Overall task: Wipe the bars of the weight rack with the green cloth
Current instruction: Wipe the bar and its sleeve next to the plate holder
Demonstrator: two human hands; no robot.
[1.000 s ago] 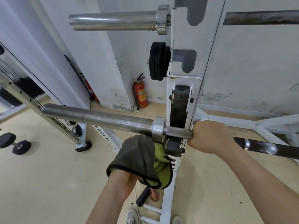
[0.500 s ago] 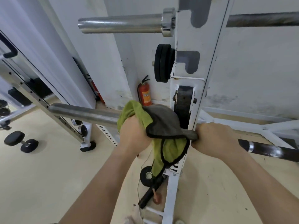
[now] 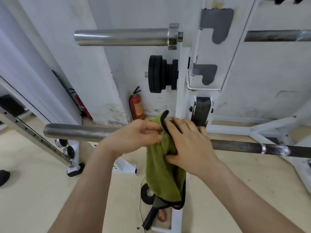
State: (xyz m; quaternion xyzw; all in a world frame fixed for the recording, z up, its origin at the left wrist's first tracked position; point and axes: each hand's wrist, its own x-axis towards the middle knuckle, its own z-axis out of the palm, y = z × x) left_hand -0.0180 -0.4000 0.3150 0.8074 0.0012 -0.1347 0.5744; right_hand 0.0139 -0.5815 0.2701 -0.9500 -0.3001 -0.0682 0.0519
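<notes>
The green cloth, edged in black, hangs over the lower steel bar of the white weight rack. My left hand pinches the cloth's upper edge from the left, fingers curled. From the right, my right hand lies over the cloth and the bar, fingers spread on top and thumb tucked into the fabric. The bar's dark shaft runs on to the right. A second chrome bar rests higher on the rack.
Black weight plates hang on a peg beside the upright. A red fire extinguisher stands at the wall. A perforated rail with a white foot slants at left. On the floor below lie a small black wheel and a black handle.
My right hand left the bare bar and came onto the cloth. The cloth now hangs down over the bar with more green showing, and my left hand pinches its top edge.
</notes>
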